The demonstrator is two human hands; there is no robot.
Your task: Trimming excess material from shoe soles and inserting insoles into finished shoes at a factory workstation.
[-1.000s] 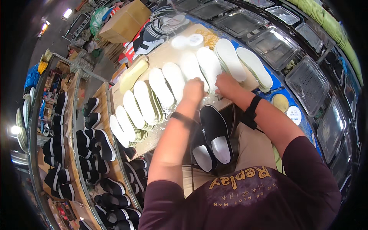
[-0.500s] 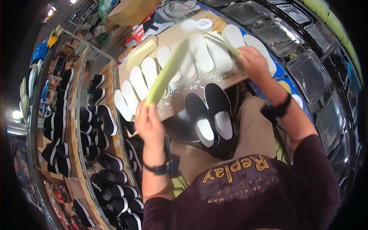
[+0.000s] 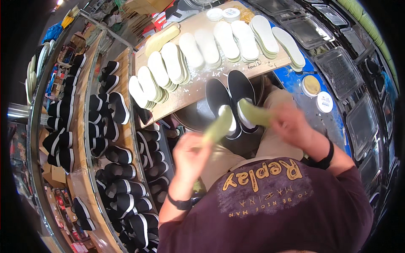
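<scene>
My left hand (image 3: 192, 154) is closed on the end of a yellow-green insole (image 3: 218, 126), blurred by motion. A second yellow-green insole (image 3: 255, 114) is gripped by my right hand (image 3: 291, 126), also smeared. Between my knees lies a pair of black slip-on shoes, the left shoe (image 3: 216, 93) and the right shoe (image 3: 240, 86), toes pointing away from me. The insoles' far ends overlap the pale shoe openings; whether they are inside or just above I cannot tell.
Ahead, a wooden board (image 3: 190, 97) bears several stacks of white insoles (image 3: 173, 63) and round tubs (image 3: 230, 14). Racks of black shoes (image 3: 120, 107) stand at my left. On the right are clear plastic trays (image 3: 339, 67) and a blue surface (image 3: 333, 126) with a tub of yellowish paste (image 3: 311, 85).
Both hands have come down and inward from over the board, bringing the two insoles to the shoes. The view has shifted slightly.
</scene>
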